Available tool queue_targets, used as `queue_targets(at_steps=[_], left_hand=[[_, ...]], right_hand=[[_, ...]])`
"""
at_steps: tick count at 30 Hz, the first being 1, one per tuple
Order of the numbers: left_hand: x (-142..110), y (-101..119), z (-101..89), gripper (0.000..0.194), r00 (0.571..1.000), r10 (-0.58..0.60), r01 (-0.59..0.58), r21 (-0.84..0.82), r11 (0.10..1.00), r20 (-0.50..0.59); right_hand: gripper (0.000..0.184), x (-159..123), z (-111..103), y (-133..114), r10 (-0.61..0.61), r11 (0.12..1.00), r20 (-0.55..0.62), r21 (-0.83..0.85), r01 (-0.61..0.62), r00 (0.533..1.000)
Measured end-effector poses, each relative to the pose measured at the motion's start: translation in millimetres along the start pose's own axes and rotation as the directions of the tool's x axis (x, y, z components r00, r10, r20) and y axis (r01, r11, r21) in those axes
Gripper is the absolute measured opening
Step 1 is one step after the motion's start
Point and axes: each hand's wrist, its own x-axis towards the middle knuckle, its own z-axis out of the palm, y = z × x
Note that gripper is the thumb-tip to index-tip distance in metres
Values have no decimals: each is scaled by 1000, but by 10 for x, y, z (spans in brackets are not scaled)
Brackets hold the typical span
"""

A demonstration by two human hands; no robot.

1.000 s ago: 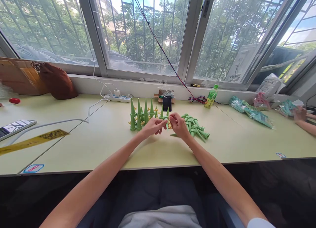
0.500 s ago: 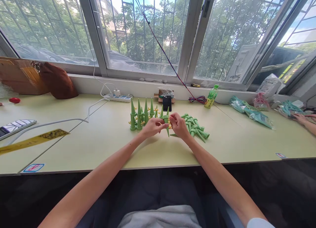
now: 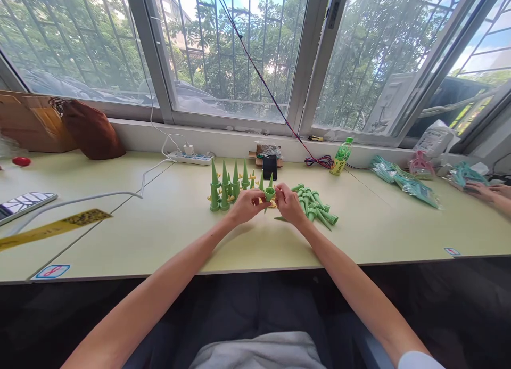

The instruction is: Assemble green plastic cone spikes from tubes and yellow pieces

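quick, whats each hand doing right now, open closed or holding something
Left hand: closed, holding a green cone.
Right hand: fingers curled beside the cone; whether it grips anything cannot be told.

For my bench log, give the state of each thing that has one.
Held green cone: open end up
Left hand: gripping cone
Right hand: curled beside cone
Standing cones: upright
Heaped cones: lying down
Bottle: upright, capped
Black phone: screen dark
Power strip: adapter plugged in

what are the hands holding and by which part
The left hand holds a green cone near its wide, open end; whether the right hand grips anything cannot be told.
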Motion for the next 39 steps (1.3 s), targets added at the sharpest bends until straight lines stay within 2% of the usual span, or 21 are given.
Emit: queue_targets(at_steps=[8, 15, 18, 20, 23, 27, 30, 32, 35, 39], left_hand=[[5, 20, 0, 38, 998, 27, -26, 17, 1000, -65], [11, -3, 7, 34, 994, 66, -62, 50, 997, -86], [24, -8, 17, 28, 994, 18, -12, 58, 998, -104], [27, 7, 15, 24, 993, -67, 69, 17, 998, -101], [24, 47, -1, 32, 965, -258, 252, -120, 960, -39], [31, 92, -30, 39, 892, -445, 448, -312, 838, 82], [43, 107, -44, 55, 864, -470, 496, -456, 739, 180], [46, 114, -48, 64, 845, -470, 531, -491, 690, 254], [41, 122, -45, 71, 821, -466, 571, -483, 664, 331], [34, 118, -35, 72, 812, -446, 583, -490, 649, 375]], right_hand=[[28, 5, 3, 4, 5, 1000, -2, 8, -5, 1000], [36, 19, 7, -18, 34, 999, 16, -20, -33, 999], [37, 19, 10, -20, 39, 999, 8, -29, -38, 999], [37, 16, 7, -22, 37, 998, -8, -42, -37, 999], [37, 13, -4, -26, 35, 998, -39, -45, -37, 999], [39, 7, -15, -32, 28, 999, -60, -38, -31, 998], [38, 0, -11, -35, 19, 999, -46, -49, -22, 999], [37, -4, -5, -38, 10, 999, -37, -52, -12, 999], [36, -5, 1, -40, -5, 999, -28, -46, 4, 1000], [35, -1, 1, -30, -10, 999, -8, -37, 10, 1000]])
